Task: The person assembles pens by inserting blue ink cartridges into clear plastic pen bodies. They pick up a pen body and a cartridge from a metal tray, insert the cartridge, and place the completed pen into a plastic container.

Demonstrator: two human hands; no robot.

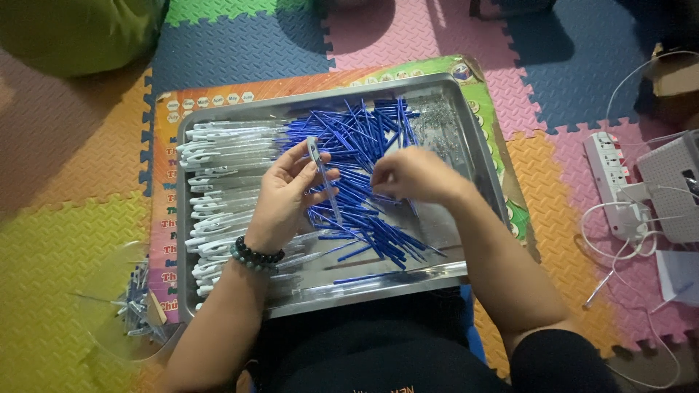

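A steel tray (pixel 451 271) lies in front of me on a colourful printed board. My left hand (pixel 287 195), with a dark bead bracelet at the wrist, holds a clear pen barrel (pixel 321 172) upright over the tray. My right hand (pixel 413 175) hovers over the heap of blue pen refills (pixel 364 142), fingers curled down into them; whether it grips one I cannot tell. Rows of white and clear pen barrels (pixel 218 178) fill the tray's left half. A small pile of metal springs (pixel 437 124) sits at the tray's far right.
The tray rests on a printed board (pixel 164 218) over foam puzzle floor mats. A clear bag of finished pens (pixel 135 302) lies at the lower left. A white power strip (pixel 611 175), cables and a white box (pixel 673 185) are on the right.
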